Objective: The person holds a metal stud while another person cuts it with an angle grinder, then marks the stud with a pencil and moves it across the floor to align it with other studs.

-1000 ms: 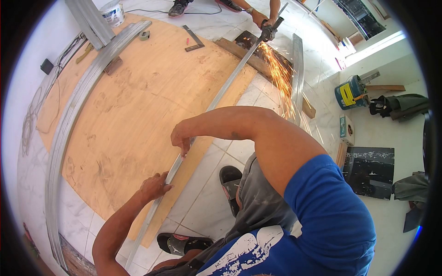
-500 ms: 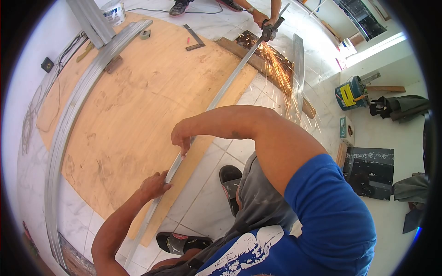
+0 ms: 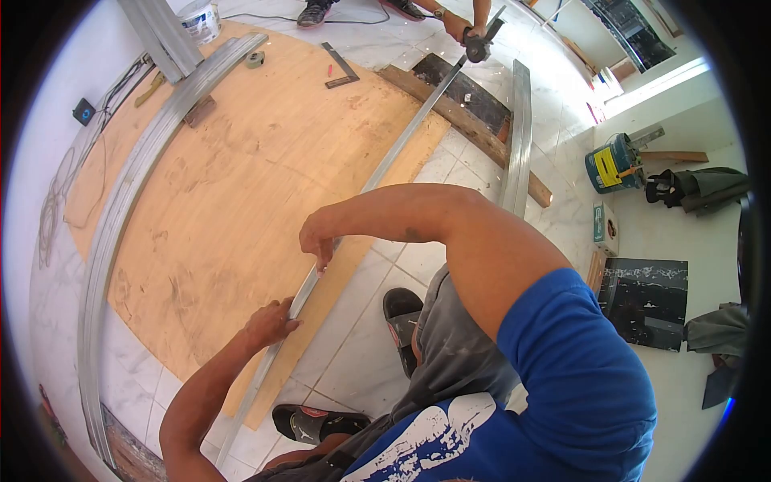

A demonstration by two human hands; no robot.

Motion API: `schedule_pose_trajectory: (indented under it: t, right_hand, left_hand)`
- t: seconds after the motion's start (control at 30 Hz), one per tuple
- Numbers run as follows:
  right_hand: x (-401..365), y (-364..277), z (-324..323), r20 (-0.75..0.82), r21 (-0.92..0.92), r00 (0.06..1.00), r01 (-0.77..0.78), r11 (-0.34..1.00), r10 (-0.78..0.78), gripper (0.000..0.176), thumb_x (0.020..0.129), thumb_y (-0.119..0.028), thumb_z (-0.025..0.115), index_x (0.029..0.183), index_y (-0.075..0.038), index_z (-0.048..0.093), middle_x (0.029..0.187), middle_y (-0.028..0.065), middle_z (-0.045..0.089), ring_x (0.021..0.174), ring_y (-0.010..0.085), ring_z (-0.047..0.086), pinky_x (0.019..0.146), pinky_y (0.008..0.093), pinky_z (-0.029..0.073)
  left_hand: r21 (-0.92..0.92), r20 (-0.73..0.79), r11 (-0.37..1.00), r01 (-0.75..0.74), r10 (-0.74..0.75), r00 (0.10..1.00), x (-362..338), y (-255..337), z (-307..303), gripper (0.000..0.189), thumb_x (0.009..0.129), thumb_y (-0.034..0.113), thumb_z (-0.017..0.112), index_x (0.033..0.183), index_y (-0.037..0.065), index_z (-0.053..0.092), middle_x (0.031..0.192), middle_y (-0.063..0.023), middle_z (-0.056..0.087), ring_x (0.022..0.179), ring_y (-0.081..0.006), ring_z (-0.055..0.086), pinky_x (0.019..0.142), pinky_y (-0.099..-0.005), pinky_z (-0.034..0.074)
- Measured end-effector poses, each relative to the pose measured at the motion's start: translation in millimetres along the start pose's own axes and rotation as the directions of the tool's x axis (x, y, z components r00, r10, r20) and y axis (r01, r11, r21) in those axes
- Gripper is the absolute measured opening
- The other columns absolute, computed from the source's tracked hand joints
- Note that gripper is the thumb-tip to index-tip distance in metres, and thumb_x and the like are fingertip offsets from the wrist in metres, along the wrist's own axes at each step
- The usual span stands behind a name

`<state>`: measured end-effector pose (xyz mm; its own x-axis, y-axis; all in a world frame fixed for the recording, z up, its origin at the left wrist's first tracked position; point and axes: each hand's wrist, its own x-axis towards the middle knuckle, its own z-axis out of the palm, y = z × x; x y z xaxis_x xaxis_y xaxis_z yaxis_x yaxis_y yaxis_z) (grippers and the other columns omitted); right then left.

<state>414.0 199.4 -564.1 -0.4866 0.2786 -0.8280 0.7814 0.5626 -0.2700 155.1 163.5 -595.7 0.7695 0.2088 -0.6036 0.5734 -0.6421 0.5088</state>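
A long thin metal profile (image 3: pixel 393 153) runs diagonally over the plywood sheet (image 3: pixel 233 161). My left hand (image 3: pixel 271 323) is closed around its lower part, thumb toward my body. Farther up, my right hand (image 3: pixel 318 239) curls over the same profile, fingers pointing down onto it. At the far end another person's hands (image 3: pixel 459 28) hold an angle grinder (image 3: pixel 478 50), whose disc sits right by the profile's end. Beneath that end lie a wooden plank (image 3: pixel 434 95) and a dark board (image 3: pixel 470 92).
More metal profiles lie at the left (image 3: pixel 120 201) and right (image 3: pixel 520 120). On the plywood are a square (image 3: pixel 341 68) and a tape measure (image 3: pixel 255 59). A green bucket (image 3: pixel 612 165) and a small box (image 3: pixel 605 227) stand at right. My sandalled feet are on the tiles (image 3: pixel 353 353).
The stream of sparks from the grinder has stopped. The grinder has shifted slightly right, off the profile's cut spot. Both my hands stay in place.
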Motion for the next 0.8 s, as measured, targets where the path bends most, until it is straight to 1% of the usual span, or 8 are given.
schedule_pose_trajectory:
  t: [0.13,0.43,0.53,0.63,0.73,0.8]
  right_hand:
    - [2.1,2.2,2.1,-0.021,-0.009,1.000,0.014,1.000,-0.014,0.072,0.081,-0.071,0.057,0.084,-0.001,0.074,0.092,0.0171,0.071,0.090,0.0341,0.065,0.080,0.0468,0.050]
    - [0.0,1.3,1.7,-0.037,-0.017,0.999,0.010,1.000,-0.011,0.074,0.081,-0.070,0.058,0.087,0.002,0.073,0.090,0.0184,0.070,0.088,0.0346,0.065,0.078,0.0464,0.050]
    - [-0.5,2.0,0.0,-0.022,-0.020,0.999,0.025,0.999,-0.026,0.072,0.081,-0.070,0.059,0.090,0.001,0.073,0.092,0.0183,0.070,0.090,0.0341,0.065,0.080,0.0466,0.050]
    - [6.0,4.1,1.9,0.000,-0.022,0.999,0.045,0.999,-0.045,0.069,0.082,-0.067,0.060,0.095,-0.001,0.073,0.097,0.0179,0.070,0.094,0.0336,0.065,0.082,0.0462,0.050]
    - [5.5,3.3,2.8,0.009,-0.035,0.997,0.076,0.996,-0.076,0.066,0.083,-0.064,0.061,0.100,-0.002,0.072,0.102,0.0175,0.070,0.099,0.0335,0.064,0.085,0.0459,0.049]
    - [5.1,1.6,1.9,0.027,-0.058,0.997,0.068,0.996,-0.066,0.065,0.083,-0.063,0.062,0.102,-0.002,0.072,0.103,0.0173,0.070,0.100,0.0334,0.064,0.085,0.0458,0.050]
  left_hand:
    - [0.001,-0.012,1.000,-0.010,0.010,1.000,1.5,-3.1,3.6,0.064,0.090,0.043,0.062,0.136,0.002,0.044,0.105,-0.0271,0.062,0.097,-0.0426,0.063,0.083,-0.0488,0.051]
    - [0.004,-0.013,1.000,0.011,-0.011,1.000,-6.4,9.9,-8.2,0.064,0.090,0.042,0.062,0.136,0.001,0.044,0.105,-0.0274,0.062,0.097,-0.0430,0.063,0.084,-0.0486,0.051]
    - [0.007,-0.011,1.000,0.018,-0.018,1.000,-7.6,12.5,-9.7,0.064,0.090,0.042,0.062,0.136,0.000,0.044,0.105,-0.0275,0.062,0.098,-0.0428,0.063,0.084,-0.0483,0.051]
    - [0.026,-0.011,1.000,0.016,-0.016,1.000,-3.8,9.2,-4.6,0.064,0.090,0.042,0.061,0.136,0.000,0.043,0.105,-0.0272,0.063,0.097,-0.0428,0.064,0.084,-0.0483,0.052]
    - [0.053,-0.022,0.997,0.053,-0.052,0.998,-4.7,15.0,-4.1,0.062,0.090,0.041,0.060,0.133,0.000,0.043,0.104,-0.0269,0.063,0.095,-0.0426,0.065,0.082,-0.0489,0.052]
    - [0.068,-0.026,0.994,0.081,-0.079,0.997,-6.5,21.0,-6.1,0.058,0.090,0.039,0.060,0.129,-0.001,0.044,0.102,-0.0265,0.064,0.093,-0.0425,0.065,0.081,-0.0498,0.053]
